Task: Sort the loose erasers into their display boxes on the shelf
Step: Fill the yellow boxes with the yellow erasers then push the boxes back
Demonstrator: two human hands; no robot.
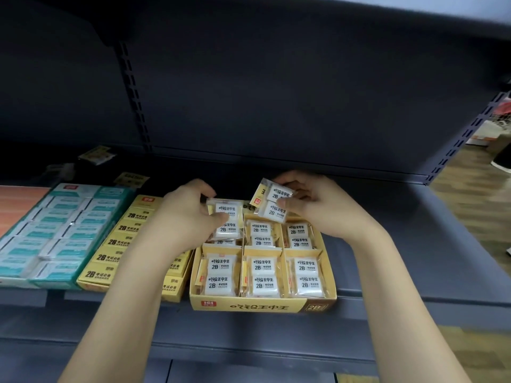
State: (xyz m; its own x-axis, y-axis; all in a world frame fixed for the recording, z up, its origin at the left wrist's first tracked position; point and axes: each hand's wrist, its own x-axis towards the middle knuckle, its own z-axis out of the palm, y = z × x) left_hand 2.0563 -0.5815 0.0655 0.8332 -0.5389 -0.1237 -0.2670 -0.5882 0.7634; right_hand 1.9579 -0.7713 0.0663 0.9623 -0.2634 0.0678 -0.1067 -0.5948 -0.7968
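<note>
Dark grey shelf (387,244) under overhang, slotted upright at back. Yellow display box (262,306) at front edge, six compartments of wrapped 2B eraser packs. Left hand (188,214) pinching eraser pack (225,210) over back-left compartment, grip closed on it. Right hand (312,205) pinching tilted second pack (272,201) above back-middle compartment, grip closed on it. Yellow 2B eraser box (116,244) just left of display box, teal eraser box (63,230) further left, loose packs near back edge
</note>
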